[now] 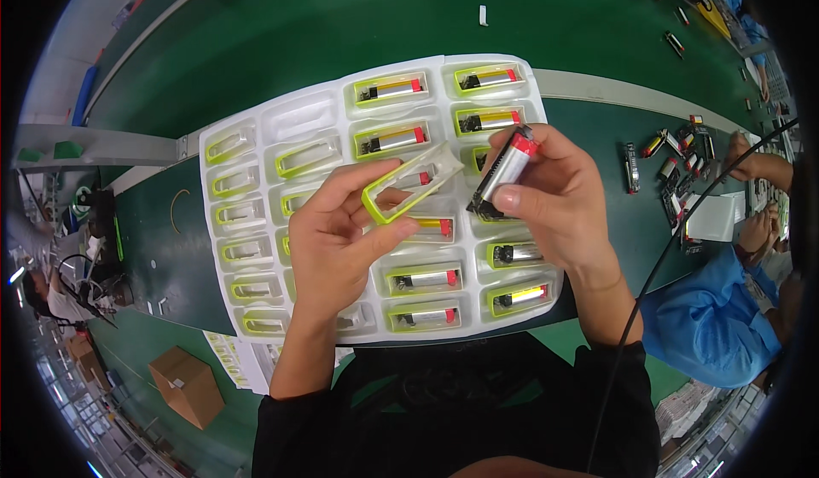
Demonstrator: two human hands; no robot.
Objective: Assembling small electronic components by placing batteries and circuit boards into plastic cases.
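Observation:
My left hand [337,230] grips a clear plastic case [414,183] with a yellow-green rim, tilted, its open side showing. In my right hand [559,192] is a battery assembly [509,169], a silver cylinder with a red end and black parts along its side, pinched between thumb and fingers. The two pieces are close together but apart, above a white moulded tray [260,118]. On the tray's right side, several cases hold battery assemblies, such as this filled case [424,279]. Toward the left are cases without batteries, like this unfilled case [236,182]. My hands hide part of the tray's middle.
Loose battery assemblies [674,166] lie in a pile on the green bench at right, beside a co-worker in a blue garment [708,316]. A black cable [646,286] hangs across the right side. A cardboard box [186,386] stands on the floor at lower left.

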